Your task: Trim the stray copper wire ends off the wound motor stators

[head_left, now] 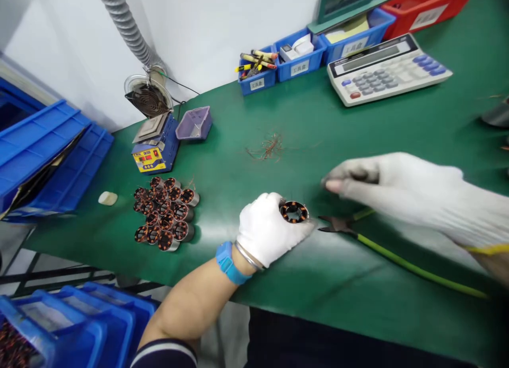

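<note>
My left hand [269, 227], in a white glove with a blue wristband, grips a small round motor stator [294, 212] wound with copper wire, held just above the green table [302, 124]. My right hand [401, 187], also gloved, hovers to the right of it with forefinger and thumb pinched together; whether they hold a wire is too blurred to tell. Under that hand lie cutting pliers [338, 225] with yellow-green handles on the table.
A cluster of several wound stators [165, 214] stands at the left. Behind it are a solder pot [155, 148], a purple tray [194, 123] and a fume hose [127, 26]. Copper wire scraps [268, 147], a calculator [385, 68] and blue bins [294, 58] lie further back.
</note>
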